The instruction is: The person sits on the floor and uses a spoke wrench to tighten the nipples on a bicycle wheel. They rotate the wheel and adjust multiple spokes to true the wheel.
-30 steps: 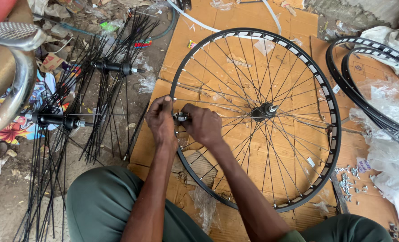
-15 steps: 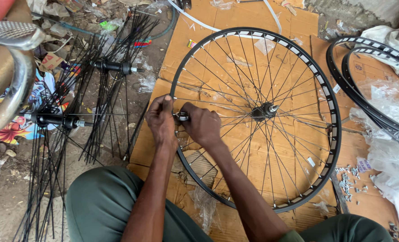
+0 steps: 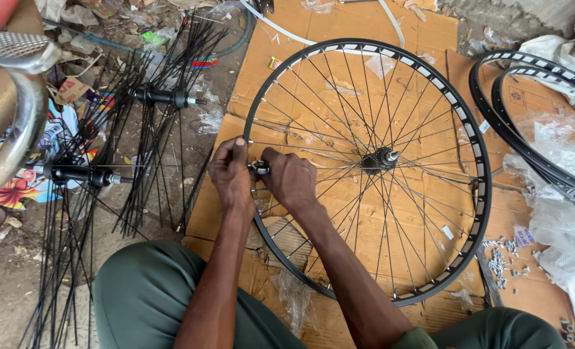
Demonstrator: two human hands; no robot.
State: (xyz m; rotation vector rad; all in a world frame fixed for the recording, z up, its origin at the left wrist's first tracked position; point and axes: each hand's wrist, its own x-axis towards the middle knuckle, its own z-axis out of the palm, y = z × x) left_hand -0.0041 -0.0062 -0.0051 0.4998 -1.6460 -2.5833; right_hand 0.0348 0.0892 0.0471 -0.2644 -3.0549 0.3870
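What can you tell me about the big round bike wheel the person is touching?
The bicycle wheel lies flat on brown cardboard. Its black rim has white patches along the far side, and thin metal-looking spokes cross to a hub with a short axle sticking up. Both hands, left and right, work at the rim's near-left edge, pinching a small silver tool. It has no tyre on.

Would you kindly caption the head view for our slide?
Both hands, left and right, work a small tool at the wheel rim on cardboard.
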